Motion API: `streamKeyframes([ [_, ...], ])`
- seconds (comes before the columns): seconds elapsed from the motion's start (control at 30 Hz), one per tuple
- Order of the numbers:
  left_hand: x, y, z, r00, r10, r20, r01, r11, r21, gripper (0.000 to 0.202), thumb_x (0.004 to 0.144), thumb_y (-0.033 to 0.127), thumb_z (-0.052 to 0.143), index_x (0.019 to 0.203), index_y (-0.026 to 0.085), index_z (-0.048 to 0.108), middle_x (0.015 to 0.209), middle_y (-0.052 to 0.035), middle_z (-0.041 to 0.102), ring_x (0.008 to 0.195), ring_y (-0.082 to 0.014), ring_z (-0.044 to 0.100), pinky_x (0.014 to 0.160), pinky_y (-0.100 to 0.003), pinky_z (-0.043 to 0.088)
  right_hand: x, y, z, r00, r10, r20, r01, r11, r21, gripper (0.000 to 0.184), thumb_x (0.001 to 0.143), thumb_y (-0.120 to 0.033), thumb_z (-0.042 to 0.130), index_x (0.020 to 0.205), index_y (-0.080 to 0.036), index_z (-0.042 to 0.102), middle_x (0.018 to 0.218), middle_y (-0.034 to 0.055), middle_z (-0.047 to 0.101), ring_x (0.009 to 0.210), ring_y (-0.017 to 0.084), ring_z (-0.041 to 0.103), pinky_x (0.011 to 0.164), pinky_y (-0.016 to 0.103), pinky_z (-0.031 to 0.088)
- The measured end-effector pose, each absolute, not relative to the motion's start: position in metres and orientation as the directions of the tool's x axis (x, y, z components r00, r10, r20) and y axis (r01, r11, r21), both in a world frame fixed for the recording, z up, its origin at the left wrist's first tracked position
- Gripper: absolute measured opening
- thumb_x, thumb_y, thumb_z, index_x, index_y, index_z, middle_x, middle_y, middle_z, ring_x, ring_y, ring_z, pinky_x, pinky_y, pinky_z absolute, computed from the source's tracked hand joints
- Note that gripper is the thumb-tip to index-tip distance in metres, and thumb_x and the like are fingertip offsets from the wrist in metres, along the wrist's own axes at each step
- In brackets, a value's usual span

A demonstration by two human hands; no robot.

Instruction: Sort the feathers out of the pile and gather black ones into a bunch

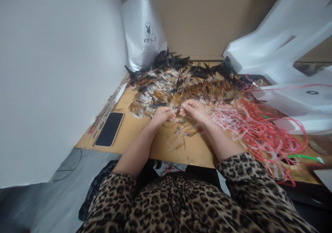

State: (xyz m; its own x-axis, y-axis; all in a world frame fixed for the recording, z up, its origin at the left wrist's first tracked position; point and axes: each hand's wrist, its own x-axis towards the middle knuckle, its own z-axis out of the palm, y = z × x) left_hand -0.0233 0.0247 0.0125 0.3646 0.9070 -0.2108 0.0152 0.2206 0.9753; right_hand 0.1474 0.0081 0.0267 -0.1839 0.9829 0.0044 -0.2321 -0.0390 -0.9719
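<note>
My left hand (163,116) is closed in a pinch on a small brown feather (175,103), whose fluffy part stands up above the fingertips. Just to its right, my right hand (194,109) has thumb and fingers pressed together close to the same feather. Anything between those right fingertips is too small to make out. Beyond both hands spreads a heap of brown, white and black feathers (218,89). Several loose feathers (188,129) lie on the board in front of my hands.
A tangle of red and pink plastic strips (255,125) covers the table's right side. At left lies a phone (109,129) beside thin sticks (105,117). A silvery bag (141,15) stands at the back left; white foam pieces (272,35) rise at right.
</note>
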Motion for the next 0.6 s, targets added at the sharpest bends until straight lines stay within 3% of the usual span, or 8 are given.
streamKeyframes([
  [0.3,-0.020,0.022,0.015,0.471,0.843,-0.259,0.220,0.172,0.960,0.016,0.076,0.011,0.053,0.061,0.007,0.059,0.049,-0.0023,0.059,0.044,-0.0072,0.056,0.048,-0.018,0.046,0.145,0.003,0.032,-0.227,0.969,0.095,-0.130,0.066,-0.989,0.028,0.070,-0.042,0.066,0.072,-0.015,0.059,0.066,0.0018,0.065,0.060,0.010,0.062,0.060,0.023,0.050],
  [0.6,-0.020,0.016,0.010,0.636,0.734,-0.239,0.316,0.035,0.948,0.023,0.072,0.025,0.063,0.056,0.009,0.057,0.045,-0.0022,0.057,0.039,-0.0078,0.054,0.042,-0.017,0.044,0.141,-0.010,0.049,-0.466,0.871,0.155,0.148,0.249,-0.957,0.024,0.077,-0.039,0.057,0.075,-0.015,0.061,0.067,0.0022,0.063,0.059,0.012,0.058,0.061,0.025,0.047],
])
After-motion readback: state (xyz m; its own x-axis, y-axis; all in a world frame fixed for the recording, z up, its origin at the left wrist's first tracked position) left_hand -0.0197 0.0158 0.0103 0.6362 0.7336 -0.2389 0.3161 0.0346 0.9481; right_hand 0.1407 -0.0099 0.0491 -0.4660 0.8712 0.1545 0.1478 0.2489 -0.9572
